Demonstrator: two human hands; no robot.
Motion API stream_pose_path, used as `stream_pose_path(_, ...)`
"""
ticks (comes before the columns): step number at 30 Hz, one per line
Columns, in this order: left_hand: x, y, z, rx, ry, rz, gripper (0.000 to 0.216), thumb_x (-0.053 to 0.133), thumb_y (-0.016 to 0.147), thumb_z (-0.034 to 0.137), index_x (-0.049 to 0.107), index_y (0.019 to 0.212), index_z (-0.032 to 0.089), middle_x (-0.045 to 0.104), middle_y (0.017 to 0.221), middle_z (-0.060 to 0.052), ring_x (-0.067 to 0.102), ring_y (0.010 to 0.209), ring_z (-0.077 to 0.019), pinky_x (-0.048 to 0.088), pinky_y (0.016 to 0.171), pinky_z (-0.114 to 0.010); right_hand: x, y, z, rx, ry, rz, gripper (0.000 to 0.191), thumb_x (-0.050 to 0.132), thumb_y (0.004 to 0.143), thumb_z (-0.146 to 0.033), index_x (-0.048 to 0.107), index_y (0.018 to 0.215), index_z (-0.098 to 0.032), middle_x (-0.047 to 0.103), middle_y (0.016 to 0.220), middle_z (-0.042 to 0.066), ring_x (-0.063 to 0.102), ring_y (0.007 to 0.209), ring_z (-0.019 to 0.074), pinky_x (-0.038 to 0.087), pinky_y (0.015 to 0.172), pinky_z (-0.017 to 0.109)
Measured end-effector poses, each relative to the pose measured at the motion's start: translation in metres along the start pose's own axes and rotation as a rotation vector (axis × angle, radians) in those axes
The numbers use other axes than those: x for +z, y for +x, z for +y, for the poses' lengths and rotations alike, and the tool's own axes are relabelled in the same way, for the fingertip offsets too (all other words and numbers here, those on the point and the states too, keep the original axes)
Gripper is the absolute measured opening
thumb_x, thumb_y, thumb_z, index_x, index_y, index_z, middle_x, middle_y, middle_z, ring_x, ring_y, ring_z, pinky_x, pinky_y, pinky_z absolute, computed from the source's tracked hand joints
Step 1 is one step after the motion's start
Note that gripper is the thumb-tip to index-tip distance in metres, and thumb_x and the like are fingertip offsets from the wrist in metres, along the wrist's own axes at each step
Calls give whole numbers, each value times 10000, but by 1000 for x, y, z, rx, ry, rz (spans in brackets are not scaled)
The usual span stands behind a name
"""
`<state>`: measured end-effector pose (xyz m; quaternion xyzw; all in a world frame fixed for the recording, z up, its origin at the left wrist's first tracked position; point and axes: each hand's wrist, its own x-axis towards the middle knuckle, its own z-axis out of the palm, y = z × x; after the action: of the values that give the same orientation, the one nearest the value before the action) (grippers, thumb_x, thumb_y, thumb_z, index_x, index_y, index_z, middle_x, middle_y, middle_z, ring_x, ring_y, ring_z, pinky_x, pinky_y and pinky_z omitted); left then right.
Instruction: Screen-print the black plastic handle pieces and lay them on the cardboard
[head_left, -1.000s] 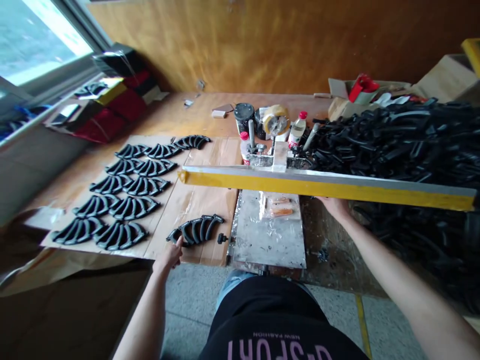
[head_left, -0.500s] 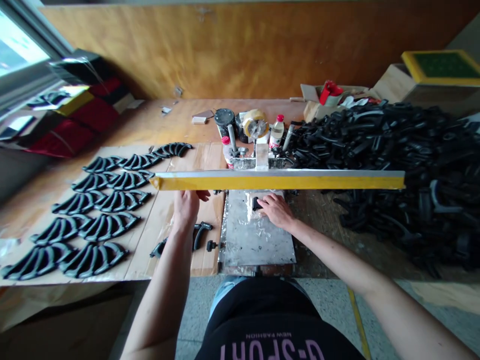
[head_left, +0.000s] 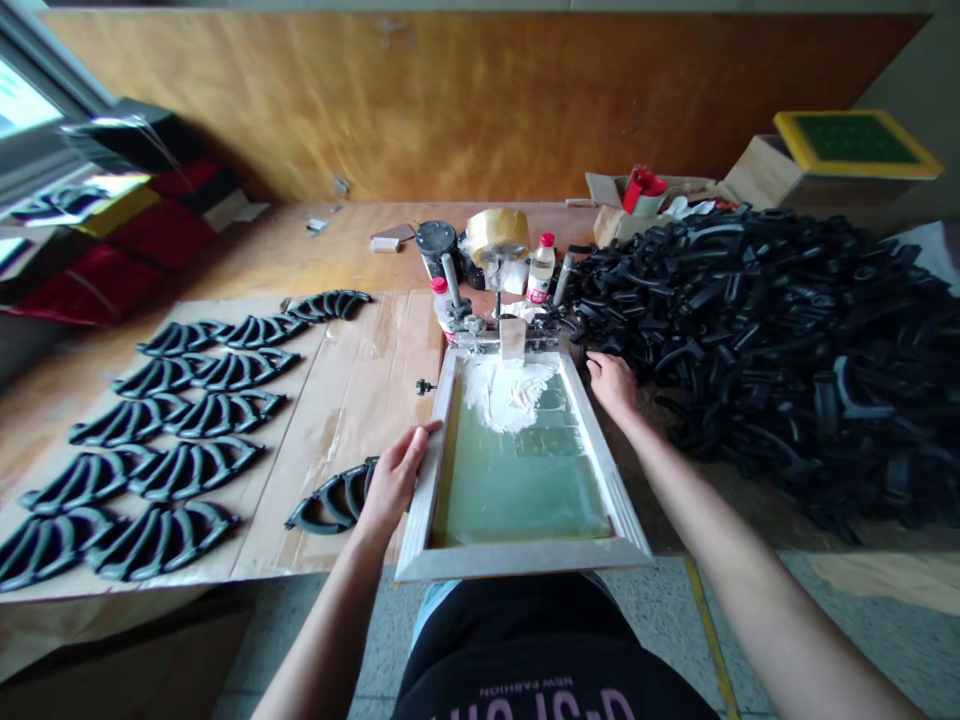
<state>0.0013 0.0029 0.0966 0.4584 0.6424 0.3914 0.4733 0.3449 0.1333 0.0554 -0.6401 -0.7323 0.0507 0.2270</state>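
In front of me the screen printing frame (head_left: 525, 555) lies lowered on its hinged stand, with thick white ink (head_left: 510, 392) smeared over the far part of its green mesh. At the frame's left edge is my left hand (head_left: 397, 470), thumb and fingers closed on the rim. My hand and wrist partly cover a small row of black curved handles (head_left: 330, 505) on the cardboard. Beyond the right rim, beside the heap of black parts (head_left: 720, 300), my right hand (head_left: 613, 385) has its fingers curled together; what they hold, if anything, I cannot make out.
Rows of black handles lie on the cardboard (head_left: 300, 450) at left. A black knob (head_left: 424, 387) sits left of the frame. Behind the hinge stand a tape roll (head_left: 496, 235), a dark tub (head_left: 436, 240) and red-capped bottles (head_left: 541, 268). A green-and-yellow screen (head_left: 855, 140) rests at back right.
The screen frame has swung down from edge-on to flat. My left hand came nearer along its left side; my right hand left the black part on the plate and moved right.
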Motion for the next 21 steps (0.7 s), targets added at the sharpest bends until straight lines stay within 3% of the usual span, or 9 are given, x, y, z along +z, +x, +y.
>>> stream_pose_path(2,6,2,-25,-71,1,-27,698,611,794,617,575,1366,219,678,779,-8,552,592,-135,425,544,-234,-6,13,-16,-60,29,115,405,559,944,-235,559,1341,-150,567,1355,170,514,1247,316,428,1053,491)
stream_pose_path(4,13,8,-46,-103,40,5,769,623,781,593,486,1449,236,650,712,15,528,545,-128,403,514,-226,-2,25,-44,-227,61,132,533,640,892,-218,497,1403,-162,497,1438,153,459,1305,316,399,1079,476)
stream_pose_path(6,20,13,-60,-106,96,44,741,608,795,576,493,1444,239,655,722,7,568,590,-146,419,538,-230,10,35,-72,-341,54,15,506,668,870,-196,530,1356,-170,551,1364,144,507,1238,301,434,1023,440)
stream_pose_path(9,24,17,-71,-112,113,58,683,592,815,571,533,1408,237,707,842,-34,654,748,-201,472,629,-258,26,34,-94,-333,-25,-190,228,635,883,-169,641,1110,-153,669,1071,122,601,1013,268,478,860,367)
stream_pose_path(11,24,17,-74,-115,104,57,659,588,822,574,554,1383,229,729,909,-57,676,832,-229,494,695,-281,29,21,-93,-367,-73,-261,113,593,889,-136,657,981,-148,679,962,109,609,922,246,465,803,336)
stream_pose_path(17,24,17,-80,-114,97,66,614,590,818,595,607,1307,224,738,892,-61,684,835,-246,500,717,-302,-1,-9,-76,-812,13,-461,148,597,794,-62,662,848,-183,679,870,46,602,839,197,426,729,283)
stream_pose_path(19,24,16,-80,-114,69,70,616,598,813,593,606,1302,220,737,889,-64,685,822,-241,501,706,-299,-5,-5,-76,-804,34,-463,94,620,805,-110,658,797,-196,675,827,29,595,801,192,418,701,285)
stream_pose_path(21,24,16,-79,-127,40,71,638,606,805,595,589,1316,214,736,878,-66,685,788,-234,501,676,-292,1,-4,-77,-746,41,-378,107,597,827,-112,668,813,-192,681,843,42,594,839,205,420,716,297)
